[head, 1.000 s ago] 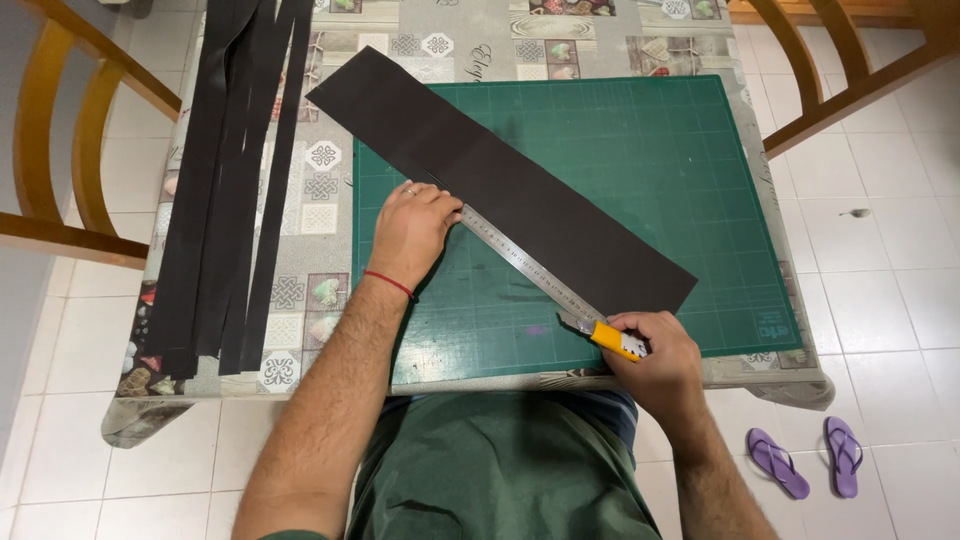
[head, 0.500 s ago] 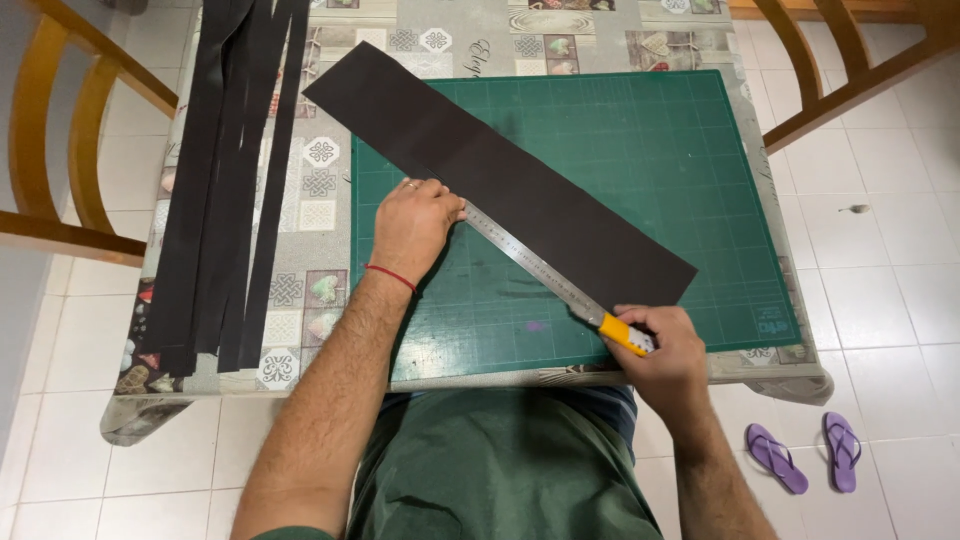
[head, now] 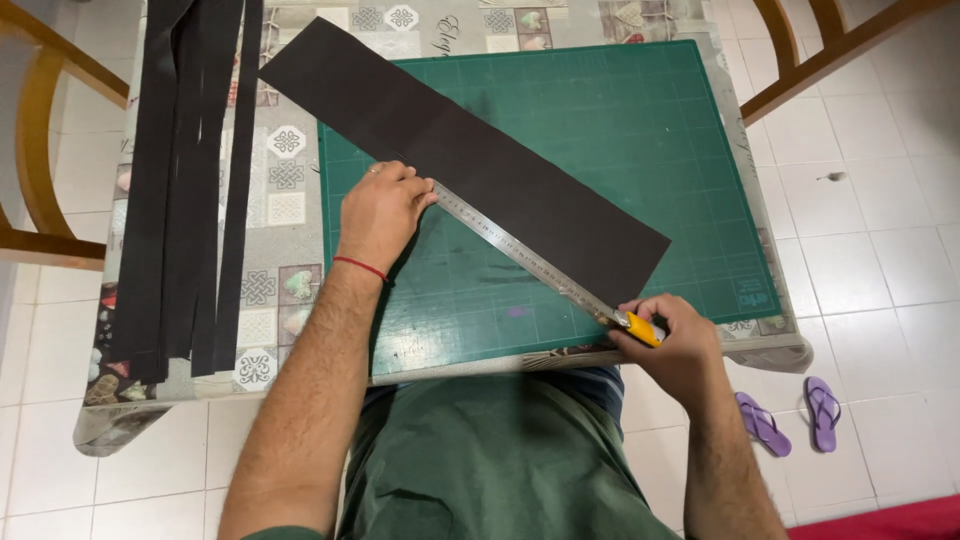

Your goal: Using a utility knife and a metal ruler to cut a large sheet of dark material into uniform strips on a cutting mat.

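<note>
Left hand (head: 378, 212) flat on the far end of the steel ruler (head: 520, 250), fingers spread and pressing it onto the black sheet (head: 470, 160), which lies slantwise across the green cutting mat (head: 640, 130) on the table (head: 280, 190). Right hand (head: 668, 345) at the ruler's near end, just past the sheet's lower corner, fingers closed around a yellow knife (head: 640, 328). Left of the mat, a bundle of black strips (head: 185, 190); right of the table, purple sandals (head: 790, 418) on the floor.

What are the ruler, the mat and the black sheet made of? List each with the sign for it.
Ruler: likely steel, a thin silvery strip with fine marks along its edge.
Mat: probably a rubbery plastic cutting mat, matte green with a printed grid.
Black sheet: matte and flat, perhaps card or thin foam; the look leaves it open.
</note>
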